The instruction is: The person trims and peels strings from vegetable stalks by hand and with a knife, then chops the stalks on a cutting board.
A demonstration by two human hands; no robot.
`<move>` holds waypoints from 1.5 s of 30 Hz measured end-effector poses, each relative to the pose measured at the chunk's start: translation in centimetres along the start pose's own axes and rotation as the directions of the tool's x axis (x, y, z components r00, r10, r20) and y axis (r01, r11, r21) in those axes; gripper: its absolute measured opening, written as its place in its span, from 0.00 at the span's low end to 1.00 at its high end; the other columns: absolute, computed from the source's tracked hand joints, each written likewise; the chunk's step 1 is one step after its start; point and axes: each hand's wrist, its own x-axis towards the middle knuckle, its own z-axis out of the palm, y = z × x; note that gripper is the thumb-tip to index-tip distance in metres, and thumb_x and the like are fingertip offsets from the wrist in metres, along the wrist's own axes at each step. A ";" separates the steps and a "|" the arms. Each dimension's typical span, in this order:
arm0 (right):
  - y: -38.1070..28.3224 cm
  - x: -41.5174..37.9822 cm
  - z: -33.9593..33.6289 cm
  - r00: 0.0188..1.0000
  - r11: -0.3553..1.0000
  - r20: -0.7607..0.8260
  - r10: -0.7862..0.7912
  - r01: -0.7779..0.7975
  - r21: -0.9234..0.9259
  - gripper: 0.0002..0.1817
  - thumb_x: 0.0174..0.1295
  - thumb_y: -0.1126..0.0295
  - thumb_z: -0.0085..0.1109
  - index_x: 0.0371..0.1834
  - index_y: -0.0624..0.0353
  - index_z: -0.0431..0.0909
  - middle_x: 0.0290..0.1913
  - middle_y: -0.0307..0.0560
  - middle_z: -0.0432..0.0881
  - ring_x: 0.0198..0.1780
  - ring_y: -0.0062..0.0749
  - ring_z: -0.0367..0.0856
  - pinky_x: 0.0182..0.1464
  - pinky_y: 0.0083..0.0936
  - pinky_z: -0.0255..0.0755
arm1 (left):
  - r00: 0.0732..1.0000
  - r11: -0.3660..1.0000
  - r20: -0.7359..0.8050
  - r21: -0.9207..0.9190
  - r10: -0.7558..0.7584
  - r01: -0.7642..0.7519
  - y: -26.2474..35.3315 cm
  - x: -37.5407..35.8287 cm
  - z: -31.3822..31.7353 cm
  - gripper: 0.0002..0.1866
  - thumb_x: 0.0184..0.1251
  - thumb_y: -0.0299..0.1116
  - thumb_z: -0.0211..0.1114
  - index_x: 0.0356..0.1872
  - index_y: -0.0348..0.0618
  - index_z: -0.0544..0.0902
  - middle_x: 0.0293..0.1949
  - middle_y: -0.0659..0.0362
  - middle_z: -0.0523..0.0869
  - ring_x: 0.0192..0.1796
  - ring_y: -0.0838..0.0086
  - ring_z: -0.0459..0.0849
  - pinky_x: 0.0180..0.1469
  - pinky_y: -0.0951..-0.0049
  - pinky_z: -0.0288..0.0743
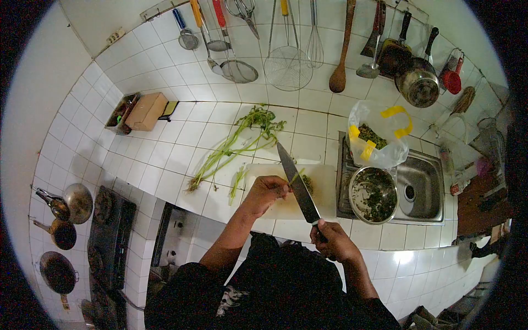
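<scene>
My right hand [336, 242] is wrapped around the dark handle of a large kitchen knife [297, 184], its broad blade slanting up and left over a pale cutting board [324, 199]. Close to the blade's left side, my left hand [268, 193] has its fingers curled and pinched together; whatever they hold, if anything, is too small to make out. Chopped greens [307, 183] lie on the board, partly behind the blade. Left of the board are some cut green stems [237, 184]. Beyond them, a bunch of long-stemmed leafy herbs [234, 140] with roots rests on the tiles.
Right of the board, a steel bowl [358, 195] of chopped greens stands by the sink [426, 184]. Behind it sits a plastic bag [363, 113] with greens inside. Utensils, including a wooden spoon [338, 80], hang on the wall. A stove [113, 236] is at left.
</scene>
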 end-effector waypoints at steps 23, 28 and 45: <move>1.8 0.3 -0.2 0.997 0.997 0.070 0.009 -0.003 -0.079 0.29 0.70 0.43 0.38 0.24 0.57 0.72 0.16 0.31 0.62 0.16 0.16 0.56 0.18 0.18 0.49 | 0.996 0.985 -0.062 0.166 0.063 -0.052 0.6 0.4 -0.9 0.08 0.54 0.28 0.72 0.32 0.36 0.84 0.28 0.59 0.84 0.31 0.77 0.79 0.38 0.76 0.74; 1.6 0.1 0.1 0.998 0.998 0.058 0.013 -0.010 -0.061 0.29 0.70 0.43 0.37 0.24 0.57 0.71 0.17 0.31 0.62 0.16 0.16 0.55 0.18 0.18 0.47 | 0.998 0.999 -0.056 0.045 0.030 -0.028 0.4 -0.3 -1.0 0.07 0.53 0.27 0.72 0.30 0.37 0.84 0.27 0.59 0.84 0.30 0.76 0.80 0.37 0.76 0.74; 3.4 1.1 0.9 0.993 0.996 0.099 0.059 -0.051 -0.079 0.29 0.69 0.41 0.37 0.23 0.55 0.71 0.18 0.33 0.65 0.19 0.18 0.58 0.21 0.20 0.52 | 0.962 0.965 -0.243 -0.198 0.122 -0.172 -0.4 0.7 0.2 0.19 0.54 0.27 0.71 0.47 0.38 0.78 0.30 0.62 0.83 0.35 0.78 0.81 0.38 0.77 0.75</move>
